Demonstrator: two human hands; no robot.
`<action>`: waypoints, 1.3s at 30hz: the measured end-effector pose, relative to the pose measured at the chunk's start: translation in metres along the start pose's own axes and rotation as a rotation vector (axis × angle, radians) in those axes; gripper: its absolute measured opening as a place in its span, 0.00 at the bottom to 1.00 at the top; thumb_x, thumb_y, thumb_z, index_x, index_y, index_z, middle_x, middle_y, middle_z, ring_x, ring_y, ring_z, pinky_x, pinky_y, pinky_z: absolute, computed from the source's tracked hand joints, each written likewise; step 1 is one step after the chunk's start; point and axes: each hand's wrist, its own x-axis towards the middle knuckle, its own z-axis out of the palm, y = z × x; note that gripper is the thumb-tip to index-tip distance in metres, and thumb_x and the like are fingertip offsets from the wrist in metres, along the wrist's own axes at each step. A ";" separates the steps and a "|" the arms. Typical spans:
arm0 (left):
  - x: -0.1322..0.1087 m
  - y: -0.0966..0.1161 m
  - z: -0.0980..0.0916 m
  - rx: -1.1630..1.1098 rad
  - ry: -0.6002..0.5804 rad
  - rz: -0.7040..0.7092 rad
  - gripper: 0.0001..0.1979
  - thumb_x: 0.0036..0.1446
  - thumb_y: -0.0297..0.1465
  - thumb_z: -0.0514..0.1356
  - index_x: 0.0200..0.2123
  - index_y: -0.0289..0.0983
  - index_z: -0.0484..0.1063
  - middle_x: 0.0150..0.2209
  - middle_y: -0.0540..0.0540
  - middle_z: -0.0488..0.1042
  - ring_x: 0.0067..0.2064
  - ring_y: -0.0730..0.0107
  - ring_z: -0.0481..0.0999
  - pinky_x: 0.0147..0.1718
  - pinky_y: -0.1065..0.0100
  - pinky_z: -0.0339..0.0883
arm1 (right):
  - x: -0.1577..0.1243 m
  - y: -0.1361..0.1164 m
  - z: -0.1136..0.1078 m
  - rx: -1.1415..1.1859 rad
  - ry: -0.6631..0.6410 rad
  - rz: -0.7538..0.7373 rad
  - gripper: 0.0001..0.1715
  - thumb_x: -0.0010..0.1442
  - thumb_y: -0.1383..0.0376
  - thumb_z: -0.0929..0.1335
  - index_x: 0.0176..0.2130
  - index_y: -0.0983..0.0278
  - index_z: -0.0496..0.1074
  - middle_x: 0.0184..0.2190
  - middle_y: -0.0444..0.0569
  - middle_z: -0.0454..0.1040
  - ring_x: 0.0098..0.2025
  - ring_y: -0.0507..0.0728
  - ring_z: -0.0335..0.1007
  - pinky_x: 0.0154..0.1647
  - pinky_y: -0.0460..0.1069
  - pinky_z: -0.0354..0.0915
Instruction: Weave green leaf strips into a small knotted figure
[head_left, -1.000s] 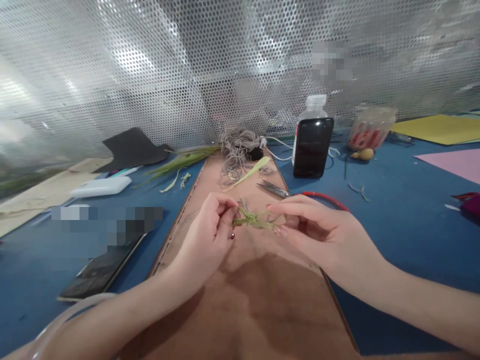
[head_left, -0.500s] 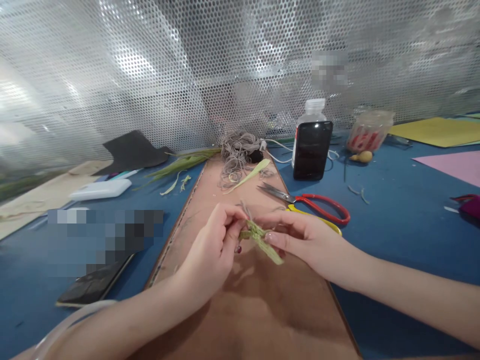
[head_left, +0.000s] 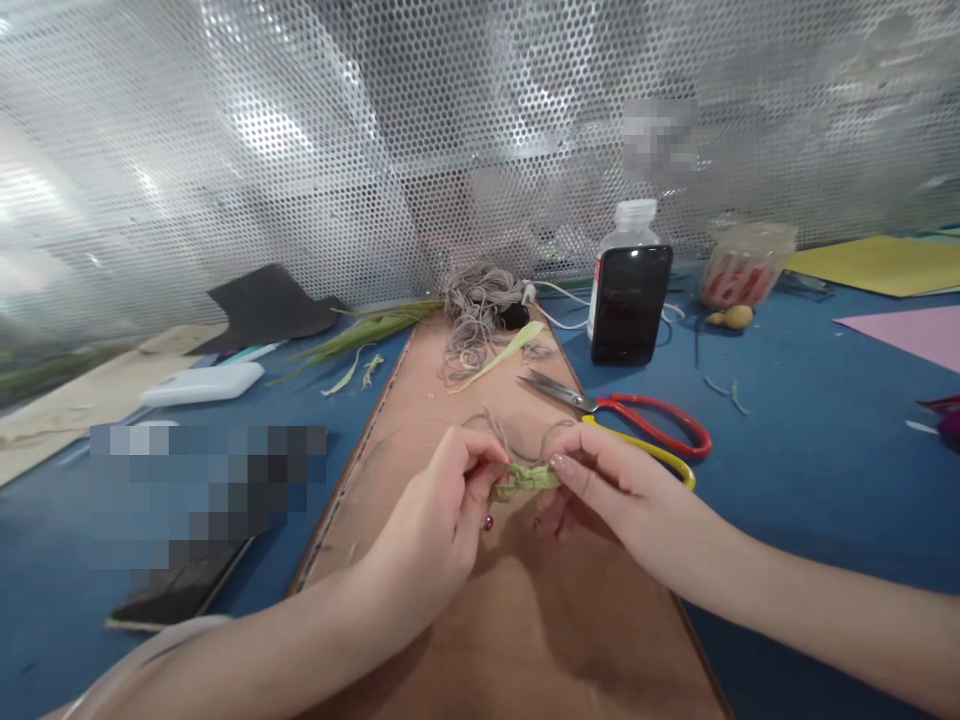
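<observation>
A small piece of knotted green leaf strip (head_left: 531,478) is stretched between my hands above the brown board (head_left: 495,640). My left hand (head_left: 442,500) pinches its left end between thumb and fingers. At the right end, my right hand (head_left: 611,485) grips it with thumb and forefinger. Thin grey cord (head_left: 496,425) rises in a loose loop just behind the strip. Scissors (head_left: 637,420) with one red and one yellow handle lie partly open beyond my right hand, blades pointing left.
A tangle of grey cord (head_left: 480,295) and a pale leaf (head_left: 506,355) lie at the board's far end. A black phone (head_left: 630,305) leans on a clear bottle (head_left: 636,220). Farther right stand a plastic tub (head_left: 746,265) and a small gourd (head_left: 731,317). Green leaves (head_left: 375,328) lie left.
The green strip has turned from slanting down to the right to nearly level. My right hand has shifted to its right end, and both hands sit slightly farther right.
</observation>
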 end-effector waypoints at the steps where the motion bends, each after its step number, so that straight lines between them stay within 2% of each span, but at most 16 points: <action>1: 0.000 0.000 0.001 -0.003 -0.019 -0.014 0.05 0.61 0.28 0.45 0.36 0.42 0.58 0.28 0.53 0.66 0.24 0.75 0.65 0.25 0.71 0.61 | -0.001 0.001 0.001 0.012 -0.002 0.013 0.07 0.62 0.63 0.57 0.33 0.63 0.58 0.25 0.43 0.67 0.26 0.50 0.66 0.29 0.47 0.63; 6: -0.002 0.000 0.004 -0.014 -0.040 -0.036 0.05 0.61 0.30 0.45 0.36 0.43 0.59 0.28 0.53 0.66 0.23 0.75 0.65 0.23 0.72 0.60 | -0.002 0.003 0.004 -0.133 0.089 -0.029 0.09 0.62 0.61 0.58 0.33 0.63 0.60 0.20 0.39 0.61 0.21 0.47 0.56 0.19 0.42 0.54; 9: -0.001 -0.001 0.004 -0.043 -0.009 -0.020 0.05 0.61 0.29 0.45 0.36 0.42 0.58 0.29 0.52 0.66 0.22 0.76 0.63 0.22 0.72 0.60 | -0.002 0.000 0.002 -0.201 0.141 -0.085 0.07 0.61 0.63 0.59 0.33 0.62 0.61 0.19 0.39 0.59 0.20 0.47 0.55 0.19 0.42 0.54; 14: 0.001 -0.001 0.004 -0.093 0.106 -0.019 0.04 0.61 0.28 0.46 0.36 0.42 0.58 0.30 0.52 0.64 0.25 0.76 0.64 0.24 0.74 0.61 | -0.006 -0.005 0.001 -0.223 0.188 -0.079 0.05 0.60 0.64 0.60 0.34 0.62 0.63 0.20 0.39 0.60 0.19 0.47 0.55 0.18 0.42 0.56; 18: 0.001 0.003 0.005 -0.204 0.124 -0.071 0.04 0.61 0.28 0.46 0.36 0.42 0.58 0.29 0.53 0.64 0.25 0.78 0.64 0.22 0.76 0.60 | -0.011 -0.008 0.000 -0.281 0.249 -0.119 0.04 0.59 0.66 0.61 0.35 0.62 0.64 0.21 0.40 0.62 0.21 0.47 0.57 0.19 0.42 0.57; 23: 0.003 0.010 0.005 -0.273 0.161 -0.107 0.03 0.60 0.27 0.48 0.34 0.41 0.57 0.28 0.54 0.63 0.24 0.79 0.63 0.21 0.77 0.60 | -0.011 -0.011 0.000 -0.238 0.245 -0.112 0.05 0.60 0.65 0.60 0.34 0.62 0.63 0.20 0.39 0.61 0.18 0.46 0.55 0.16 0.41 0.54; 28: 0.007 0.011 0.002 -0.434 0.048 -0.216 0.02 0.60 0.29 0.48 0.35 0.39 0.58 0.26 0.54 0.64 0.23 0.79 0.63 0.24 0.74 0.60 | -0.010 -0.007 -0.003 -0.367 0.233 -0.142 0.06 0.61 0.64 0.59 0.35 0.62 0.62 0.20 0.40 0.61 0.21 0.48 0.59 0.21 0.43 0.59; 33: 0.007 0.015 0.001 -0.545 -0.147 -0.245 0.12 0.61 0.34 0.46 0.48 0.39 0.55 0.25 0.53 0.68 0.27 0.74 0.67 0.29 0.70 0.61 | -0.009 -0.003 -0.004 -0.477 0.195 -0.169 0.07 0.62 0.62 0.57 0.36 0.60 0.61 0.22 0.41 0.62 0.24 0.51 0.61 0.24 0.45 0.60; 35: 0.007 0.014 0.002 -0.532 -0.148 -0.259 0.11 0.61 0.35 0.47 0.45 0.38 0.57 0.24 0.53 0.68 0.26 0.74 0.67 0.28 0.70 0.60 | -0.009 -0.001 -0.004 -0.470 0.173 -0.154 0.07 0.62 0.61 0.57 0.36 0.60 0.61 0.22 0.41 0.63 0.25 0.51 0.61 0.25 0.46 0.60; 39: 0.007 0.009 0.005 -0.459 -0.147 -0.232 0.07 0.60 0.34 0.50 0.33 0.38 0.61 0.24 0.53 0.67 0.27 0.76 0.67 0.29 0.71 0.59 | -0.010 -0.002 -0.002 -0.440 0.123 -0.140 0.06 0.62 0.63 0.57 0.36 0.60 0.61 0.26 0.42 0.67 0.27 0.51 0.64 0.26 0.46 0.60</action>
